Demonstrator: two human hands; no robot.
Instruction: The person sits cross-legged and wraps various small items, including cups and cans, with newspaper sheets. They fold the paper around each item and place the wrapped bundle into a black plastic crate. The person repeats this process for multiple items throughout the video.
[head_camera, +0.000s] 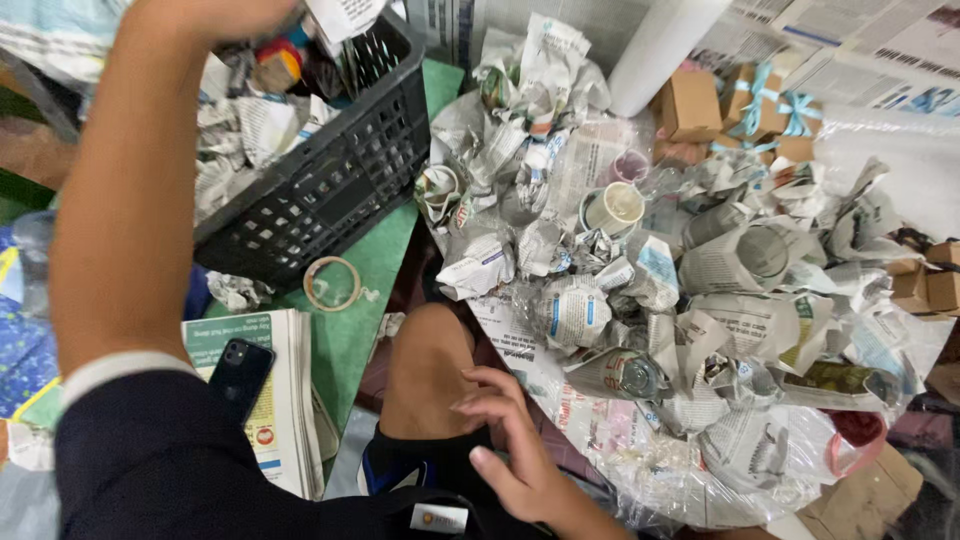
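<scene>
My left arm stretches up over a black plastic crate (330, 180) stuffed with crumpled newspaper. My left hand (215, 12) is cut off by the top edge above the crate, beside a white paper slip (345, 14); its fingers are hidden. My right hand (510, 440) hovers by my bare knee (430, 365), fingers loosely apart and holding nothing. It is just left of a heap of newspaper-wrapped cups (680, 290) lying on clear plastic sheet. A wrapped glass (620, 375) is the nearest piece to that hand.
A black phone (238, 375) lies on a stack of newspapers (285, 400). A tape roll (332, 283) sits on the green mat. Small brown gift boxes with blue ribbon (745, 105) and a white roll (665, 45) stand at the back.
</scene>
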